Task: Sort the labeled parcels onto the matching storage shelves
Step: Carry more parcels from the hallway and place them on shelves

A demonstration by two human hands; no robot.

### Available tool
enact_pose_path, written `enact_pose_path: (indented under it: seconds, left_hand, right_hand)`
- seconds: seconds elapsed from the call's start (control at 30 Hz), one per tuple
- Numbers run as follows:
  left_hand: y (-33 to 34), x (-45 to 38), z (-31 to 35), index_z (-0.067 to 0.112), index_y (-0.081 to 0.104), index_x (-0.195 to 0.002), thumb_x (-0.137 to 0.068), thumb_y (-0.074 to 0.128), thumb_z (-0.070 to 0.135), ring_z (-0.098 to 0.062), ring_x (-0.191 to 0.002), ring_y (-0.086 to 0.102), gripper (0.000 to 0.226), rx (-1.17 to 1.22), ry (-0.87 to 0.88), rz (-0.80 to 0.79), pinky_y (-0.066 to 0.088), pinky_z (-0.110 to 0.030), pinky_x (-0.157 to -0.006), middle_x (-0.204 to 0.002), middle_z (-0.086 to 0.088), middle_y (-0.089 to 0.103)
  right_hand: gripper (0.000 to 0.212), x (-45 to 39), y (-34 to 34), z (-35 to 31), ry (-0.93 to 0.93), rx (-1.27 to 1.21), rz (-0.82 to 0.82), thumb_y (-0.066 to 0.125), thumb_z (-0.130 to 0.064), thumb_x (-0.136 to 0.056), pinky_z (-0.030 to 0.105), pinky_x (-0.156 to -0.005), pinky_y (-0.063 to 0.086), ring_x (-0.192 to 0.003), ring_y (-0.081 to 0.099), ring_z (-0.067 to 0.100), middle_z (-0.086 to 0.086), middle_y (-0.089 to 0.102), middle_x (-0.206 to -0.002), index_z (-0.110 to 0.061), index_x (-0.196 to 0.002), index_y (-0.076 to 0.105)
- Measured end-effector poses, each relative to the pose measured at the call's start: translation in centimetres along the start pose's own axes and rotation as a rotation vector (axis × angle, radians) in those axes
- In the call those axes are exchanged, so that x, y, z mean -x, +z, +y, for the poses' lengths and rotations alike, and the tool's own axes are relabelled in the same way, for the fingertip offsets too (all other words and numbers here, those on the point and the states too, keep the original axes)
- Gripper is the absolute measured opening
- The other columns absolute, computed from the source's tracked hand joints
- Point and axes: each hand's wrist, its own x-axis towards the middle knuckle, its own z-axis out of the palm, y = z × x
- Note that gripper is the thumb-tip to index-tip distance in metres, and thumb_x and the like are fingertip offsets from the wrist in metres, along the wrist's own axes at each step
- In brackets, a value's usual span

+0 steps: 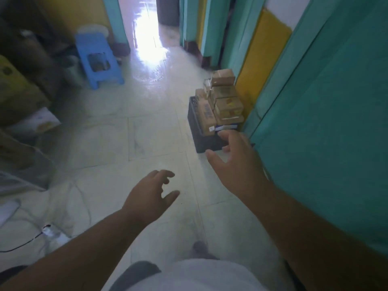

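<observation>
I see the parcels (222,101), brown cardboard boxes, stacked in a dark crate (202,139) on the floor (147,133) against the teal wall (325,101). My right hand (237,162) reaches toward the crate with fingers spread wide, holding nothing. My left hand (151,194) hangs lower over the tiles, fingers loose and empty. A blue stool (98,59) stands well apart.

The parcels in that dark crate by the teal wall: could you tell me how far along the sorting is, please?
Done: nothing visibly; no shelf shows.
In hand: nothing. The right hand reaches, open, toward the crate; the left hand is empty.
Left: the whole stack of parcels in the crate.
</observation>
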Motion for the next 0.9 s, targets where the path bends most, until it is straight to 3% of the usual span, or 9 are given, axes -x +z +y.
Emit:
enact_pose_path:
  seconds: [0.13,0.33,0.5,0.63,0.77,0.9]
  left_hand:
    - [-3.5,-10.0,-2.2,0.033,0.053,-0.133,-0.087,0.07,0.049,-0.004,-0.085,0.06,0.051,0.044,-0.056,0.059,0.055,-0.026,-0.076,-0.114,0.011,0.059]
    - [-6.9,-28.9,-5.0,0.031,0.053,-0.133,-0.088,0.069,0.047,-0.007,-0.085,0.061,0.05,0.051,0.048,0.007,0.055,-0.027,-0.077,-0.113,0.01,0.059]
    - [-10.3,-43.5,-1.5,0.034,0.052,-0.131,-0.09,0.066,0.05,-0.006,-0.089,0.061,0.047,-0.032,0.176,-0.135,0.055,-0.026,-0.08,-0.115,0.011,0.059]
    - [-8.5,-55.8,3.0,0.033,0.053,-0.129,-0.091,0.064,0.046,-0.01,-0.094,0.06,0.042,-0.068,0.275,-0.21,0.057,-0.031,-0.08,-0.116,0.01,0.059]
    - [-5.4,-65.3,6.7,0.034,0.052,-0.13,-0.09,0.067,0.042,-0.009,-0.093,0.06,0.043,-0.016,0.254,-0.243,0.058,-0.029,-0.075,-0.112,0.013,0.058]
    - [-5.9,-73.3,7.9,0.036,0.052,-0.129,-0.091,0.067,0.043,-0.004,-0.091,0.059,0.042,-0.071,0.246,-0.344,0.049,-0.016,-0.063,-0.111,0.015,0.058]
  right_hand:
    - [0.045,-11.7,2.3,-2.5,-0.035,-0.048,-0.027,0.063,-0.043,-0.093,0.037,-0.092,0.056,-0.116,0.055,0.017,-0.002,0.05,-0.136,-0.025,-0.131,0.047]
    - [0.044,-26.9,6.4,-1.5,0.078,-0.015,0.062,0.065,-0.04,-0.092,0.019,-0.074,0.05,-0.108,0.058,0.016,0.0,0.053,-0.127,-0.023,-0.129,0.048]
    - [0.046,-36.2,3.6,0.9,0.215,0.068,0.217,0.069,-0.036,-0.089,0.005,-0.065,0.03,-0.098,0.052,0.01,0.0,0.055,-0.119,-0.017,-0.127,0.053]
    - [0.049,-43.7,2.0,6.4,0.301,0.105,0.297,0.068,-0.038,-0.088,0.006,-0.063,0.03,-0.096,0.051,0.008,-0.002,0.054,-0.115,-0.018,-0.129,0.052]
    - [0.052,-51.7,1.7,11.5,0.324,0.118,0.255,0.065,-0.041,-0.09,0.008,-0.067,0.034,-0.105,0.052,0.009,-0.001,0.053,-0.125,-0.02,-0.134,0.047]
    - [0.054,-59.9,0.9,14.6,0.396,0.106,0.216,0.063,-0.043,-0.092,0.02,-0.077,0.041,-0.11,0.051,0.01,-0.001,0.051,-0.131,-0.022,-0.138,0.045]
